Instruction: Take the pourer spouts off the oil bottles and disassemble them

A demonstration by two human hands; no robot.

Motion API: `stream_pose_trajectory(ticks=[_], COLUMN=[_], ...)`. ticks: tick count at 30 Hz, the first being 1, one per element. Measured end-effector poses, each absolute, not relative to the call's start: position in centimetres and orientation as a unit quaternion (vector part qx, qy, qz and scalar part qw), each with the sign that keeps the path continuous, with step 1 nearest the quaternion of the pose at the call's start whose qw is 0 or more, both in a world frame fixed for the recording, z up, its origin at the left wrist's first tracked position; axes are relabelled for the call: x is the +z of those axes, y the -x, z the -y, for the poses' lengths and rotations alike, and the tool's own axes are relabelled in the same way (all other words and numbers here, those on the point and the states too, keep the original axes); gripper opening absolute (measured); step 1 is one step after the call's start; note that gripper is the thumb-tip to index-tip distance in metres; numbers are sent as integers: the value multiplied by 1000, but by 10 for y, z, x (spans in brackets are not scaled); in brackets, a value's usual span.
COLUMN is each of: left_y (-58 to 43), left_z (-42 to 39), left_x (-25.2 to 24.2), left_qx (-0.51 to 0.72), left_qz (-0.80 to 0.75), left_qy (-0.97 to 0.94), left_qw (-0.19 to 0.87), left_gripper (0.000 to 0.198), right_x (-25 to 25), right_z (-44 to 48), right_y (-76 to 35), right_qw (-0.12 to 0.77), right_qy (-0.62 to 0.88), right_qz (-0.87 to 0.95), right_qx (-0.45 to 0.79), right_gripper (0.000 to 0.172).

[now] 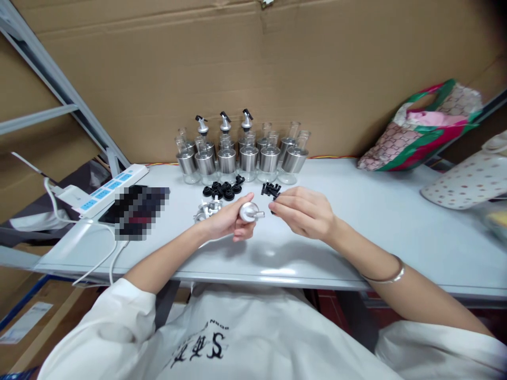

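Observation:
My left hand (227,220) is closed around a silver pourer spout (249,212), its narrow tip pointing right. Just to the right, my right hand (303,214) pinches a small black flap (273,206), mostly hidden by the fingers. Past my right fingertips lies a little pile of black flaps (271,188). Black rubber stoppers (225,190) are heaped beyond my left hand. Beside that wrist are more silver spouts (208,210), partly covered by it. Several glass bottles with steel sleeves (249,157) stand upright in rows at the back; three carry pourers with black flaps (225,120).
A power strip (114,187) and a dark, blurred-out device (137,211) lie at the left with white cables (113,248). At the right are a patterned bag (420,137) and a white dotted container (467,177). A cardboard wall (237,68) rises behind the white table (356,221).

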State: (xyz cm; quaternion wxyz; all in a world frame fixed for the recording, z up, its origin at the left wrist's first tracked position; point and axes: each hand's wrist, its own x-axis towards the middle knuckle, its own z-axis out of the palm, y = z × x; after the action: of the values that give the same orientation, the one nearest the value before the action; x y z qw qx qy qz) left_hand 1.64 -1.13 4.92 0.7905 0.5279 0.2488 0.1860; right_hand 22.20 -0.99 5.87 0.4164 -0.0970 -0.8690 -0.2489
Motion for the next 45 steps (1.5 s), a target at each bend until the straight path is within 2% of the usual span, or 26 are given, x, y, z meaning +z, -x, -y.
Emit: stream_pose_trajectory(ticks=[8,14,26,32,41,45], left_y=[-16,-15,-14,-14,-13,-13], left_z=[4,2,2,2,1,0], left_x=[49,51,51,51,49,49], left_qx=[311,344,353,356,363,370], left_qz=[-303,-319,-324,-328,-324,-329], left_qy=[-470,-444,-445,-451,-451,-452], left_qw=[768,763,757,750,748,742], left_gripper=[60,60,60,60,58,58], right_x=[57,54,39,35,29,35], right_z=[-6,-24,-45,-44,-43,-38], right_y=[-239,-245,-268,-265,-261,-260], right_qw=[359,336,132,91,99,97], right_qy=[268,300,454,458,429,426], right_qz=[876,888,865,869,880,870], right_qx=[-180,-92,171,161,181,230], right_gripper=[31,25,14,8,30,36])
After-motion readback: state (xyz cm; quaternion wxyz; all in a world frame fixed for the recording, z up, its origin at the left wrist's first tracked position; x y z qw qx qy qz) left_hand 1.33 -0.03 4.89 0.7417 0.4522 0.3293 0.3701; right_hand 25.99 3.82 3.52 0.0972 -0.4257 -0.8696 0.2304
